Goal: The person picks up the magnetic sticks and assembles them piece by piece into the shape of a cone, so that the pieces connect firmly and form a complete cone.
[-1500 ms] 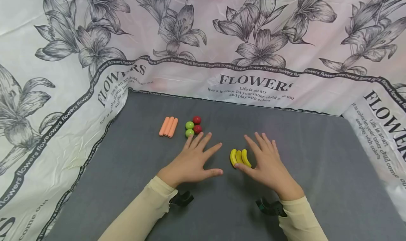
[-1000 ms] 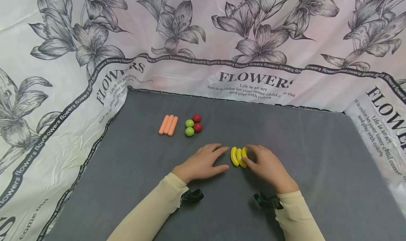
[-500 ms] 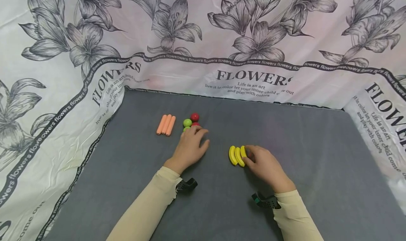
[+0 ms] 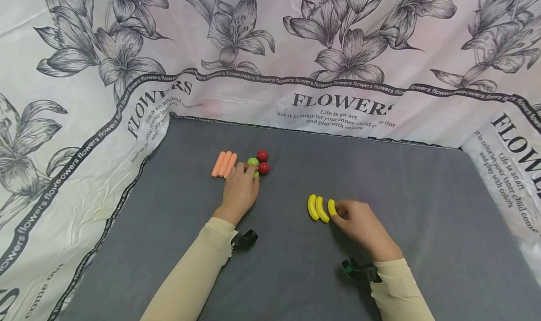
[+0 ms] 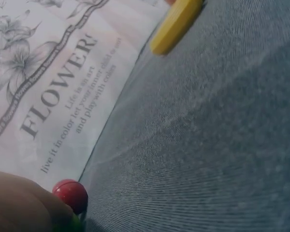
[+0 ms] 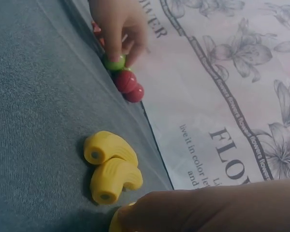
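My left hand (image 4: 241, 189) pinches the nearer green ball (image 6: 115, 63) between thumb and fingers; its own hand mostly covers that ball in the head view. Beside it sit another green ball (image 4: 252, 161) and two red balls (image 4: 263, 156), close together on the grey cloth. Between the thumb and fingers of my right hand (image 4: 361, 225) is a small yellow toy banana (image 4: 331, 207), slightly apart from its neighbours. Two more toy bananas (image 4: 313, 207) lie side by side just left of it. In the right wrist view, the right fingers hide most of the held banana.
Three orange sticks (image 4: 224, 164) lie side by side, just left of the left fingers. The grey cloth (image 4: 287, 274) covers the table. A white flower-printed sheet (image 4: 342, 110) rises along the back and both sides.
The left hand has moved from near the bananas, leftward and away, to the green ball and grips it. The right fingers have closed on the rightmost banana and shifted it slightly right.
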The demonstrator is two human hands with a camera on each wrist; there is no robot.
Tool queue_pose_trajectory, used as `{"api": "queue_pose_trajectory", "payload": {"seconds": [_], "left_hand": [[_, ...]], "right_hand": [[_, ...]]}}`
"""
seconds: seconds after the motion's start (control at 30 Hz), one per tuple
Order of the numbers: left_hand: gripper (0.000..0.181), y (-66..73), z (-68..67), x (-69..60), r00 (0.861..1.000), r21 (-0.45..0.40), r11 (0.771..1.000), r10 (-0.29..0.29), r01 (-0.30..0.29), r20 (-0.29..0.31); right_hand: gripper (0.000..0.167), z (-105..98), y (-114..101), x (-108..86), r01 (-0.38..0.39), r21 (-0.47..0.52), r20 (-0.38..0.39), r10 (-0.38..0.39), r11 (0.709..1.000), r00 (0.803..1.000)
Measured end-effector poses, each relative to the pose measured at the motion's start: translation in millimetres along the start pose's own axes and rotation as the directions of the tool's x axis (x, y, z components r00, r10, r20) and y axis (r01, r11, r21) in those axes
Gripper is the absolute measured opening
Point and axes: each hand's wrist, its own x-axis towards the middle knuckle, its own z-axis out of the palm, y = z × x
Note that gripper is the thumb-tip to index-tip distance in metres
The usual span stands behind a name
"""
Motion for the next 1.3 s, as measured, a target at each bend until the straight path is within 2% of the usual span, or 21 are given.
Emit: {"api": "queue_pose_trajectory", "payload": {"seconds": [0.13, 0.27, 0.4, 0.53, 0.7, 0.8, 0.87, 1.03, 1.2, 1.3], "left_hand": [[0.025, -3.0, -0.4, -4.2, 0.997, -0.106, 0.993, -0.049, 0.055, 0.059], [0.029, -6.6, -2.0, -12.3, 0.986, -0.229, 0.965, -0.095, 0.125, 0.138], [0.031, -10.7, -1.7, -22.5, 0.981, -0.35, 0.926, -0.081, 0.14, 0.177], [0.031, -14.9, -0.9, -32.1, 0.983, -0.435, 0.892, -0.05, 0.123, 0.176], [0.031, -17.0, -2.1, -40.5, 0.974, -0.42, 0.903, 0.008, 0.091, 0.228], [0.031, -16.4, -2.6, -42.9, 0.963, -0.418, 0.906, 0.046, 0.072, 0.266], [0.03, -15.7, -2.7, -43.2, 0.958, -0.423, 0.904, 0.061, 0.066, 0.281], [0.026, -14.7, -1.3, -41.0, 0.961, -0.42, 0.907, 0.085, 0.035, 0.263], [0.024, -12.9, -1.3, -37.9, 0.964, -0.419, 0.908, 0.105, 0.008, 0.245], [0.025, -11.8, -3.0, -36.7, 0.963, -0.42, 0.908, 0.113, -0.001, 0.243]], "right_hand": [[0.021, -0.6, 0.5, -9.4, -0.028, -0.007, 0.012, 0.028, 1.0, 1.0], [0.021, 0.5, 0.2, -20.4, -0.06, -0.02, 0.044, 0.061, 0.998, 0.997], [0.022, 5.4, -1.9, -31.2, -0.047, -0.02, 0.057, 0.048, 0.999, 0.997], [0.021, 14.0, -7.7, -36.9, 0.04, -0.018, 0.049, -0.039, 0.999, 0.998], [0.019, 22.5, -19.2, -36.5, 0.126, -0.017, 0.072, -0.124, 0.992, 0.99], [0.014, 26.2, -26.4, -33.6, 0.153, -0.005, 0.121, -0.151, 0.988, 0.981], [0.018, 28.5, -31.6, -30.6, 0.184, -0.001, 0.154, -0.181, 0.983, 0.971], [0.018, 34.3, -44.5, -20.5, 0.238, 0.017, 0.191, -0.236, 0.971, 0.953], [0.052, 36.5, -53.1, -10.7, 0.212, 0.03, 0.24, -0.213, 0.977, 0.947], [0.055, 36.4, -55.2, -6.7, 0.217, 0.035, 0.263, -0.218, 0.976, 0.94]]}}
